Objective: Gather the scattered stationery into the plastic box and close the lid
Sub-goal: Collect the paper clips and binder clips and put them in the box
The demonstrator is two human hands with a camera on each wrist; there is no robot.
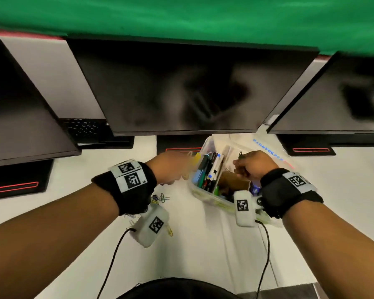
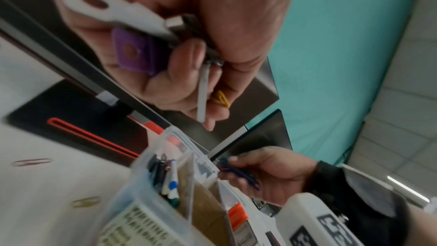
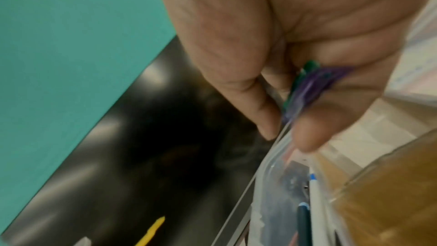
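The clear plastic box (image 1: pixel 198 190) stands open on the white desk, with pens (image 1: pixel 209 169) upright in its left compartment and a cardboard divider (image 1: pixel 233 180) beside them. My left hand (image 1: pixel 175 167) hovers at the box's left rim. Its curled fingers (image 2: pixel 179 85) grip a handful of small stationery: a white piece (image 2: pixel 113 10), a purple piece (image 2: pixel 134 51) and a yellow paper clip (image 2: pixel 221 98). My right hand (image 1: pixel 246 164) is over the box's right side. It pinches purple and green paper clips (image 3: pixel 307 89) between thumb and fingertips (image 3: pixel 267 126).
Loose paper clips (image 1: pixel 163 198) lie on the desk under my left wrist, and another clip (image 1: pixel 170 230) lies nearer me. The transparent lid (image 1: pixel 268 152) leans back behind the box. Three dark monitors (image 1: pixel 181 87) on stands close off the far side.
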